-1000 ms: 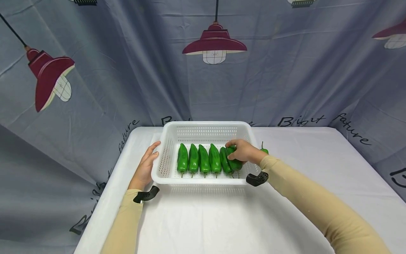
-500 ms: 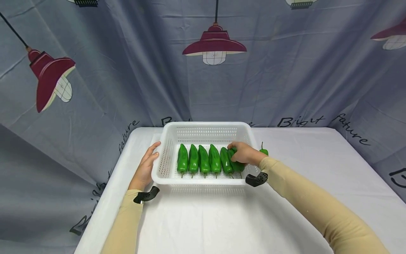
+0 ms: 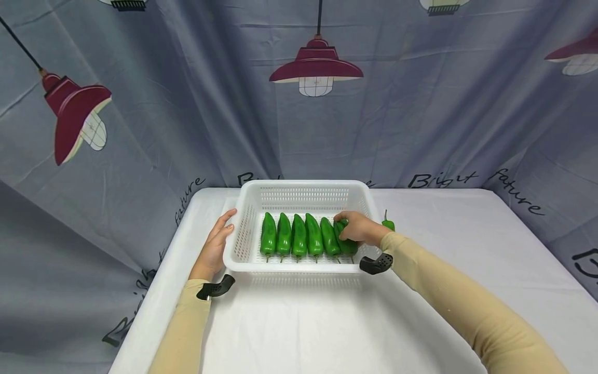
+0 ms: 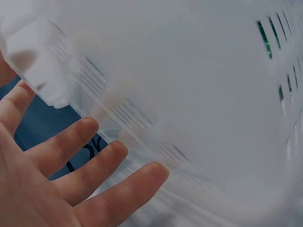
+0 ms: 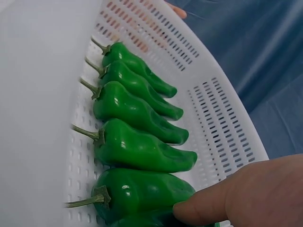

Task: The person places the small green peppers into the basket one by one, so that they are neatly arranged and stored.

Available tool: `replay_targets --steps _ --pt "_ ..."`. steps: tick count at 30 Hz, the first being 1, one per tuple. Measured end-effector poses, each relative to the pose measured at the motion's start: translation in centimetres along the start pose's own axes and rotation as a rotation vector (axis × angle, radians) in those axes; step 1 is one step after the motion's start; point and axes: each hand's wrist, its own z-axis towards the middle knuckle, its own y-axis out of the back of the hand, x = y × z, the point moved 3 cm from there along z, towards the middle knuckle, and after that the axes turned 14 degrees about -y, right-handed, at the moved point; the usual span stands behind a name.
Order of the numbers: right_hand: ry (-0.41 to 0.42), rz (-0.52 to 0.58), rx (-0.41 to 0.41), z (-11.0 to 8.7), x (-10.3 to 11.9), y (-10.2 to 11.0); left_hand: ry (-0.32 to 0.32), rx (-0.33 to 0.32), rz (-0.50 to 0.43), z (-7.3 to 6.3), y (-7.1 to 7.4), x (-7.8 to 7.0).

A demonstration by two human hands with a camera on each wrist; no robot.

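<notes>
A white perforated plastic basket (image 3: 299, 266) holds a row of several green peppers (image 3: 299, 240), lying side by side with their stems toward the near wall. My right hand (image 3: 361, 227) reaches over the basket's right side and grips the rightmost pepper (image 3: 348, 245) from above, thumb on its near side. In the right wrist view, the thumb (image 5: 203, 208) lies close along the neighbouring pepper (image 5: 142, 189). At the basket's left end, my left hand (image 3: 216, 249) rests against the outer wall. Its fingers (image 4: 128, 191) are spread and fairly straight in the left wrist view.
One more green pepper (image 3: 388, 224) lies outside the basket on the right, partly hidden by the right arm. The table (image 3: 299, 327) has a white cover. A blue-grey curtain (image 3: 420, 104) printed with lamps and lettering hangs behind it and at the sides.
My right hand shifted the rightmost pepper slightly right, then back left against its neighbour, and the row has edged left and closed up. The left hand and the basket stay put.
</notes>
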Motion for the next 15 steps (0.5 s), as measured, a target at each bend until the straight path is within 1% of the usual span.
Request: replay_targets --steps 10,15 --pt "-0.017 -0.008 -0.008 0.05 -0.09 -0.12 0.023 -0.012 0.005 0.09 -0.08 0.10" --pt "0.006 -0.024 -0.007 -0.01 -0.12 -0.01 0.025 -0.008 0.015 0.08 -0.07 0.10"
